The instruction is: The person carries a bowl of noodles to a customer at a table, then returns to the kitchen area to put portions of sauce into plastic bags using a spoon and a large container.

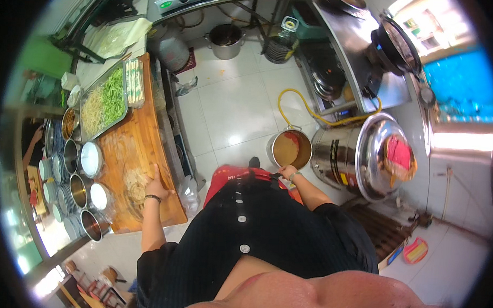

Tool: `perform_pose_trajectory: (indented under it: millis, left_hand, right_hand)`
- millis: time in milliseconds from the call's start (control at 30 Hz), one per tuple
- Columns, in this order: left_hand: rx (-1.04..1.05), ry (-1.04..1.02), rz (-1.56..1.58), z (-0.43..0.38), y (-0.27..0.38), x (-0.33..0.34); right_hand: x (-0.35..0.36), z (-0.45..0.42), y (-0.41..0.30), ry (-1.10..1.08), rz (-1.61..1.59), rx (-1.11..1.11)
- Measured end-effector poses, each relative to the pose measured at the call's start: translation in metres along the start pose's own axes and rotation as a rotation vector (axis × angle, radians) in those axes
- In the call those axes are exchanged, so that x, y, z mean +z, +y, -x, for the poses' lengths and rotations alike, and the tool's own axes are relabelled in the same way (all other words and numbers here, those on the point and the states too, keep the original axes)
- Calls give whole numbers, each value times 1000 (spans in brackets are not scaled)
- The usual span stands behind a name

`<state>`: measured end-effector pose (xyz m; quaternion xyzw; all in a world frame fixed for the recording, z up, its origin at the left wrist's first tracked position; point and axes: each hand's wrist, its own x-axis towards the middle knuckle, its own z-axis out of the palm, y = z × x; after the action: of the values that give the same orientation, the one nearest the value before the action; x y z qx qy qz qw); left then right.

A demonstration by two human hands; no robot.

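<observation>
My left hand (157,187) is at the near end of a wooden board (135,140), with thumb and index finger spread apart. Its other fingers meet a patch of pale food (136,184) under or inside something clear, perhaps a bowl or plastic. My right hand (288,171) has its fingers curled at the near rim of a steel pot (303,156), beside the red apron (223,173). Whether it grips the pot's handle or the apron is hidden. Inside the pot is a brownish liquid (283,151) with a red patch.
On the board lie a tray of shredded vegetables (114,96) and packed chopsticks (134,83). Steel pots (80,191) and stacked plates (65,198) line its left side. A large steel barrel (336,157) stands right of my right hand, and a yellow hose (313,109) crosses the floor.
</observation>
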<state>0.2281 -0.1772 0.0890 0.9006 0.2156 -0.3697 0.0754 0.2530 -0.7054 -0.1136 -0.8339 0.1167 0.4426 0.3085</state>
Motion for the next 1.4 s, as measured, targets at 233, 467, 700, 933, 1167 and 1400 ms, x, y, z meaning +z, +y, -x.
perform_pose_trajectory:
  millis: [233,467,700,933,1167,1400]
  left_hand:
    - [-170,-45,11,-1,27,-28]
    - [-199,-51,169,-17,22,-35]
    - [-272,336,1068,-114,16,-82]
    - [-546,518,2190,-182,58,-152]
    - [-609,677,2403,-214,77,-173]
    - [-776,823,2368,-214,101,-203]
  right_hand:
    - [-60,-81,-14,-136,652,-242]
    - [-107,-196,-181,-297,733,-307]
    - [-162,-292,-412,-281,665,-602]
    - [-123,-239,-674,-378,11,-836]
    - [-52,-237,-781,-516,350,-1312]
    - [-52,-236,-782,-713,292,-1164]
